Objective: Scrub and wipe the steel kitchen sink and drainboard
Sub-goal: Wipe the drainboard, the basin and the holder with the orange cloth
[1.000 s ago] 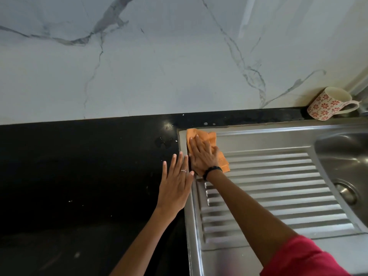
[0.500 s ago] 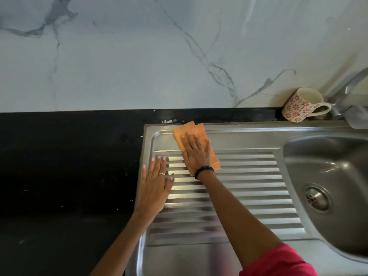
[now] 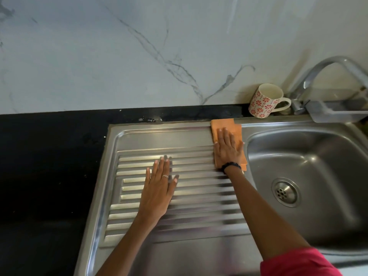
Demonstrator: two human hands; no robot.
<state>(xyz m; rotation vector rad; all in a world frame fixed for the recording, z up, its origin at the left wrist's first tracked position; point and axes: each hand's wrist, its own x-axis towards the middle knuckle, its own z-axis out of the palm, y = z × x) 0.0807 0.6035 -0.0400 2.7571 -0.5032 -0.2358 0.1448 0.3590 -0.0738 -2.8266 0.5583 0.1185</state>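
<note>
Head view, right hand: my right hand (image 3: pixel 229 150) lies flat with straight fingers pressing down on the orange cloth (image 3: pixel 224 126); nothing is curled round it, the palm just pins it to the steel.
Cloth: folded, it shows past my fingertips on the far side and along the thumb side of the hand; its far edge sits at the back rim of the sink unit.
Under the grip: the cloth lies on the strip of drainboard (image 3: pixel 179 200) just beside the bowl, partly on the smooth back ledge and partly over the far ends of the ribs.
Wrist: a black beaded band (image 3: pixel 231 165) circles my right wrist at the near edge of the cloth, and a red sleeve (image 3: pixel 296 263) shows at the bottom edge of the view.
Left hand: my left hand (image 3: pixel 158 192) rests open and flat on the ribs, well to the left of the cloth and nearer me, fingers straight and a ring (image 3: pixel 165 176) on one finger; it holds nothing.
Sink bowl: the sink (image 3: pixel 310 176) lies just right of the cloth, with its round drain (image 3: pixel 285 192) in the floor.
Beyond the cloth: a patterned mug (image 3: pixel 262 102) stands on the back ledge, just past the cloth and to its right.
Tap: the faucet (image 3: pixel 326 76) rises right of the mug and arcs over the bowl.
Surround: black countertop (image 3: pixel 49 166) spreads left of the drainboard, and a veined marble wall (image 3: pixel 139 52) stands behind.
</note>
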